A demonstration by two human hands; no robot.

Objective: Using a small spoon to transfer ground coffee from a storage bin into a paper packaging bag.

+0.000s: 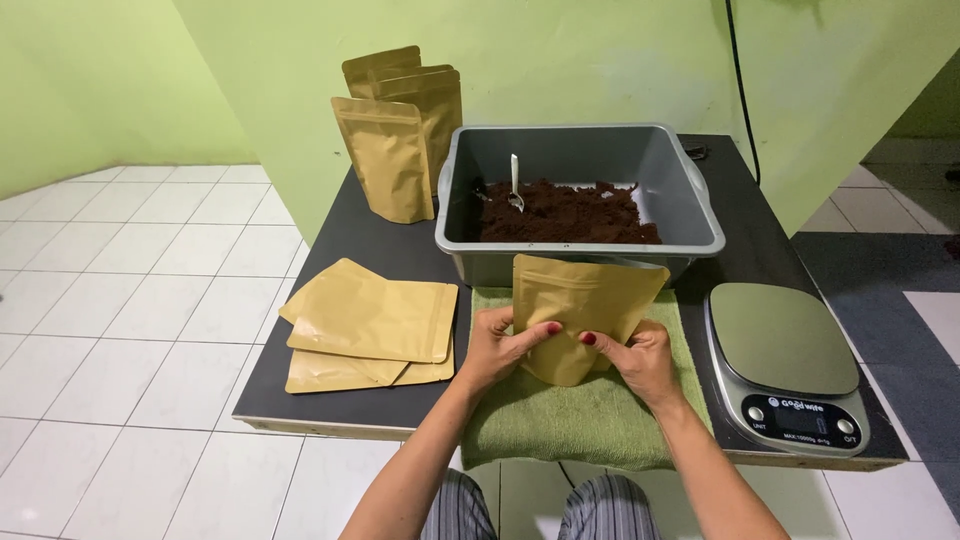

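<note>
I hold a gold-brown stand-up pouch upright over a green towel. My left hand grips its left lower side, my right hand grips its right lower side. Right behind the pouch stands a grey tub holding dark brown powder with a white spoon stuck in it.
A stack of flat gold pouches lies on the black table to the left. Several upright pouches stand at the back left. A digital kitchen scale sits at the right. White tiled floor surrounds the table.
</note>
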